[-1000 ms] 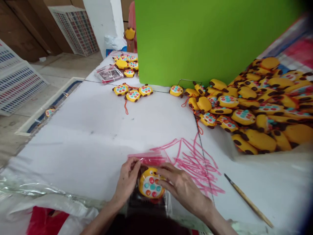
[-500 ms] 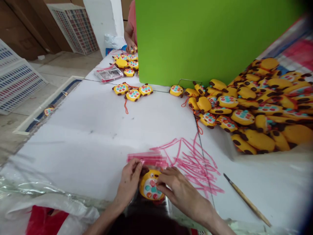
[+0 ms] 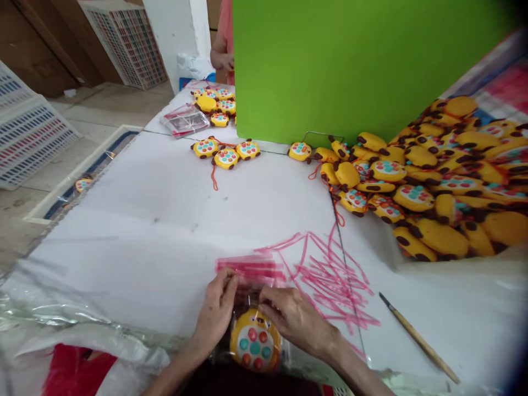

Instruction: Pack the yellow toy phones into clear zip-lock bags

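Observation:
A yellow animal-shaped toy (image 3: 256,340) with round coloured buttons lies face up in a clear plastic bag (image 3: 286,352) at the table's near edge. Its eyes point away from me, and its lower end is close to my body. My left hand (image 3: 218,305) pinches the bag's upper left edge between thumb and fingers. Across from it, my right hand (image 3: 291,314) is closed on the bag's upper right edge, just above the toy's head. The bag's mouth lies between my two hands, partly hidden by fingers and glare.
A big heap of yellow toys (image 3: 414,195) spills over the right side. Several more toys (image 3: 226,158) lie mid-table before a green board (image 3: 330,66). Flat packets (image 3: 185,120) sit far left, near a co-worker's arm (image 3: 223,58). A wooden-handled brush-like tool (image 3: 418,336) rests at right.
The toy has slid down toward me, deeper into the bag. My right hand has let go of the toy's face and moved up to the bag's edge. My left hand stays nearly in place.

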The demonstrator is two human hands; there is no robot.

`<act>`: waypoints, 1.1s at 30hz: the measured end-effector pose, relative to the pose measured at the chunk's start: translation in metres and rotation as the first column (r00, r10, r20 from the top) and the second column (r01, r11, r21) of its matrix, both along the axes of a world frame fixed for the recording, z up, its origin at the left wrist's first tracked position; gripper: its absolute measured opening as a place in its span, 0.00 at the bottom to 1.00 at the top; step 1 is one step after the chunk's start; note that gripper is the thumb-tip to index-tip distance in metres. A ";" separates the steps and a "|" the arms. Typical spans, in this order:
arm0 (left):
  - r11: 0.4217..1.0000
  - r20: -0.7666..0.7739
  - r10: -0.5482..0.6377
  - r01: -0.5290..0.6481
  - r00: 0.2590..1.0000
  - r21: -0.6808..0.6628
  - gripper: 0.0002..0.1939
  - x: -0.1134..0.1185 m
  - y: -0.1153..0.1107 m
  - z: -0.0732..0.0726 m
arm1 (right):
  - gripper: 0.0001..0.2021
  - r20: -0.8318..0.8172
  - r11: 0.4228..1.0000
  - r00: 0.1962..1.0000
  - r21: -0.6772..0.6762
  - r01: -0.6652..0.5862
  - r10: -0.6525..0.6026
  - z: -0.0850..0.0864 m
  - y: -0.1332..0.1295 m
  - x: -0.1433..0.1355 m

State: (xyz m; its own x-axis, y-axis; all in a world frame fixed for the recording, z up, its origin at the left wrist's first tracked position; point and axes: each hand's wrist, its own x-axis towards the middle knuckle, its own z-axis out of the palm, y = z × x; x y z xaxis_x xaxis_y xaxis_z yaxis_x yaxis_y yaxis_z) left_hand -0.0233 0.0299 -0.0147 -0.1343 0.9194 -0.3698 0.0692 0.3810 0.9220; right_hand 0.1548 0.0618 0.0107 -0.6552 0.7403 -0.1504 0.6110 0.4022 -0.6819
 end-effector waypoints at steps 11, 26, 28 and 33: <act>0.989 -0.030 -0.149 0.149 0.988 0.008 0.12 -0.004 0.003 0.008 | 0.05 0.009 0.949 0.994 0.297 0.104 -0.112 0.000 0.005 -0.031; 0.987 -0.066 -0.161 0.161 0.985 -0.001 0.12 -0.010 -0.003 0.000 | 0.08 0.036 0.736 0.773 0.338 0.587 -0.633 -0.014 0.023 0.072; 0.989 0.004 -0.144 0.144 0.990 -0.032 0.13 -0.013 -0.003 -0.002 | 0.09 0.211 0.655 0.633 0.417 0.631 -0.744 -0.016 0.020 0.120; 0.986 0.081 -0.151 0.155 0.985 -0.058 0.12 -0.016 -0.001 -0.004 | 0.08 0.475 0.820 0.720 0.005 0.573 -0.506 -0.003 -0.005 0.170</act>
